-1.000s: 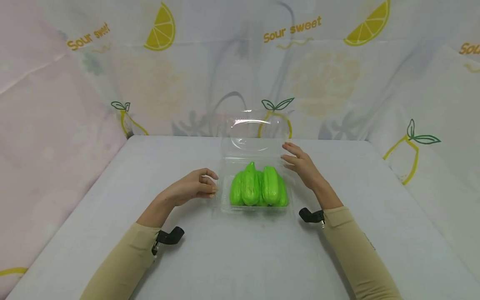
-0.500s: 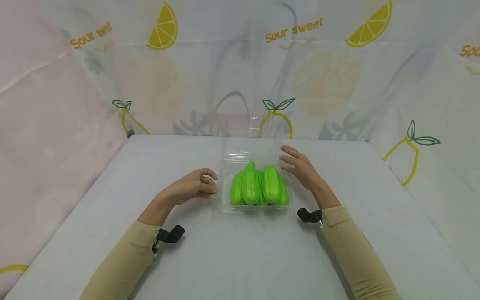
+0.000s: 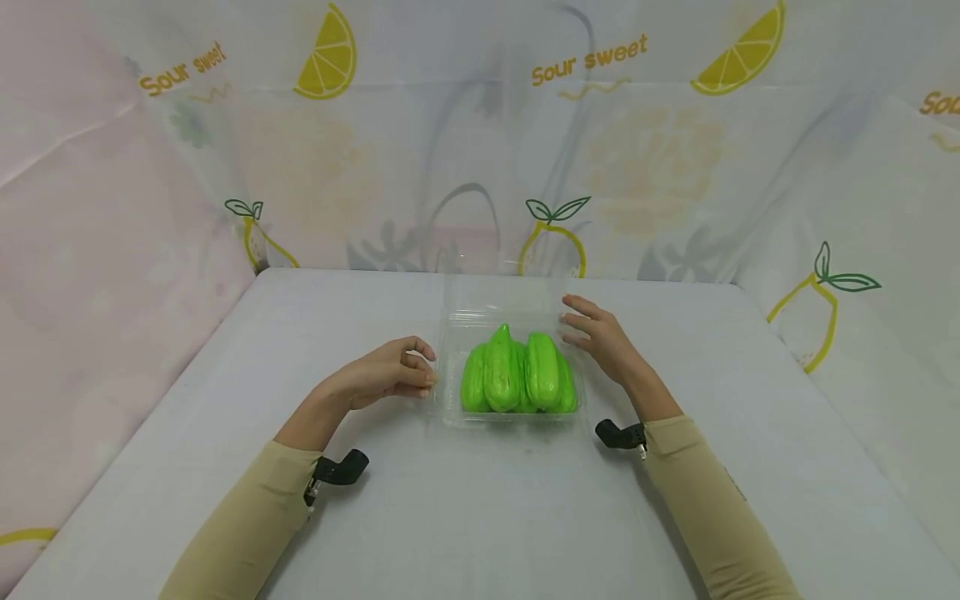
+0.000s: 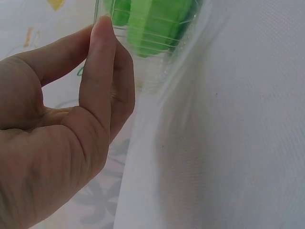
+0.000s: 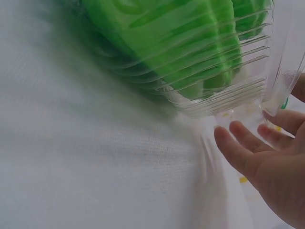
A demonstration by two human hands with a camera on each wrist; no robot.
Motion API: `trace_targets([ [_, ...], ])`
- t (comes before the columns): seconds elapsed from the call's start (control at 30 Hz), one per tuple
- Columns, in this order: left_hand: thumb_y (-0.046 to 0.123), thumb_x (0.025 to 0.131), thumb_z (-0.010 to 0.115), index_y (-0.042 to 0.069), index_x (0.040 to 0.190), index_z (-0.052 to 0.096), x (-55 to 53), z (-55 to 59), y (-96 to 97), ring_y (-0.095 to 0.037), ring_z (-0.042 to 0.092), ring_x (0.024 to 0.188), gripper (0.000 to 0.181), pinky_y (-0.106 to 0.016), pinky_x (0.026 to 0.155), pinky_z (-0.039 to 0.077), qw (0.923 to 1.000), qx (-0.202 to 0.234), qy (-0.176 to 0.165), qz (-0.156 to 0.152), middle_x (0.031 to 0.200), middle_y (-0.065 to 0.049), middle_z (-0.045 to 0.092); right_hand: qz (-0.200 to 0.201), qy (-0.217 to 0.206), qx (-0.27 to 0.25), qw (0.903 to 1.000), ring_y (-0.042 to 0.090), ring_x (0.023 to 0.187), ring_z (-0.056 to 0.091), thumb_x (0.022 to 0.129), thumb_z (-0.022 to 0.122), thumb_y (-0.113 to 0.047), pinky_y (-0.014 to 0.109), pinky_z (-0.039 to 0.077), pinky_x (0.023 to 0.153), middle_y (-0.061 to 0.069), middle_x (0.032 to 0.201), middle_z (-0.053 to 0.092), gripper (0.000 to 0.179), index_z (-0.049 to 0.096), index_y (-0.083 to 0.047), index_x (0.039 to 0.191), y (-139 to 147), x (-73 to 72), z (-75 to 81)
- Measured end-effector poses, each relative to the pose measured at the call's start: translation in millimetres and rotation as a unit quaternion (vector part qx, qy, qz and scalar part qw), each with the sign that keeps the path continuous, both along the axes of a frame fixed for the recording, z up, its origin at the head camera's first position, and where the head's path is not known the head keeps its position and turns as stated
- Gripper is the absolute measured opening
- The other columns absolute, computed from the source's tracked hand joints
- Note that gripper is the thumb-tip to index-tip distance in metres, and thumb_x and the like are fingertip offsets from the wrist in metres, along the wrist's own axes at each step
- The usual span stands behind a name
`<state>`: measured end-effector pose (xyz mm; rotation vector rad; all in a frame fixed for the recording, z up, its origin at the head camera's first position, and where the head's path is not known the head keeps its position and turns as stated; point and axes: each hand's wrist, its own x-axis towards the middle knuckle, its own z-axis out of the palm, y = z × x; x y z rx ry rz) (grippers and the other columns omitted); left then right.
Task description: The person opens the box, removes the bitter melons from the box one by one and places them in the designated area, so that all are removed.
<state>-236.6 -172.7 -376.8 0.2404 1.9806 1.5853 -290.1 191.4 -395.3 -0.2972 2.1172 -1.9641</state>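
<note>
Fingers [image 4: 97, 67] of L hand [image 3: 386, 371] pinch clear box [image 3: 517, 419] edge, R hand [image 3: 606, 340] loosely spread, angled inwd nr lid [image 3: 498, 292]

The container [image 5: 240, 97] was clear, glossy plastic with ribbed walls. The green pieces [image 3: 543, 371] had a glossy finish. The tabletop [image 3: 480, 517] surface was matt and finely textured. The backdrop [image 3: 420, 125] was creased printed cloth; the sleeves [image 3: 243, 517] were matt cloth.

A wide bench [image 3: 480, 517], covered in white, finely textured cloth [image 4: 238, 143], runs back to a straight far edge. Directly on it, near the middle from side to side and closer to that far edge, sits a clear plastic box [image 3: 517, 418], its lid [image 3: 498, 293] open at the back.
</note>
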Motion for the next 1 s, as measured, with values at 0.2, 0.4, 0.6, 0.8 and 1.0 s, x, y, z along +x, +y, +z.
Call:
trace_targets([
  [0.2, 0.004, 0.096, 0.062, -0.001, 0.125, 0.038, 1.0, 0.7, -0.7, -0.015, 0.066, 0.081, 0.038, -0.025, 0.076, 0.06, 0.9999, 0.008, -0.002, -0.006, 0.091, -0.003, 0.061, -0.002, -0.002, 0.008, 1.0, 0.036, 0.15, 0.024, 0.106, 0.045, -0.019, 0.055, 0.033, 0.118, 0.01, 0.168, 0.006, 0.06, 0.018, -0.002, 0.157, 0.9, 2.1, -1.4],
  [0.4, 0.005, 0.096, 0.061, -0.001, 0.125, 0.038, 0.2, -0.9, -1.6, -0.015, 0.066, 0.08, 0.037, -0.024, 0.076, 0.06, 0.9999, 0.013, -0.001, -0.01, 0.091, -0.003, 0.06, -0.003, -0.001, 0.011, 0.9999, 0.037, 0.147, 0.028, 0.107, 0.043, -0.022, 0.054, 0.034, 0.118, 0.01, 0.168, 0.006, 0.059, 0.019, -0.002, 0.157, 2.3, 4.1, -2.2],
  [0.6, 0.004, 0.096, 0.061, 0.0, 0.124, 0.039, -0.4, -1.4, -1.1, -0.014, 0.067, 0.08, 0.036, -0.024, 0.075, 0.06, 0.9998, 0.014, -0.002, -0.013, 0.09, -0.003, 0.061, -0.01, -0.008, 0.021, 0.9997, 0.038, 0.147, 0.03, 0.107, 0.044, -0.027, 0.053, 0.03, 0.121, 0.012, 0.167, 0.011, 0.059, 0.023, -0.004, 0.157, 3.8, 6.8, -5.2],
  [0.8, 0.004, 0.096, 0.062, 0.0, 0.124, 0.039, -1.2, -1.9, -0.8, -0.014, 0.067, 0.079, 0.037, -0.024, 0.075, 0.06, 0.9998, 0.013, -0.003, -0.012, 0.09, -0.003, 0.061, -0.008, -0.013, 0.025, 0.9996, 0.038, 0.149, 0.026, 0.107, 0.043, -0.03, 0.057, 0.023, 0.123, 0.013, 0.167, 0.011, 0.058, 0.023, -0.006, 0.157, 4.4, 7.2, -9.0],
  [1.0, 0.003, 0.095, 0.063, 0.001, 0.123, 0.039, -1.3, -2.7, -0.7, -0.014, 0.067, 0.079, 0.036, -0.024, 0.075, 0.06, 0.9998, 0.017, -0.008, -0.01, 0.089, -0.002, 0.061, -0.006, -0.008, 0.022, 0.9997, 0.037, 0.149, 0.026, 0.108, 0.042, -0.029, 0.056, 0.025, 0.122, 0.012, 0.166, 0.013, 0.058, 0.022, -0.005, 0.157, 6.1, 7.7, -10.6],
])
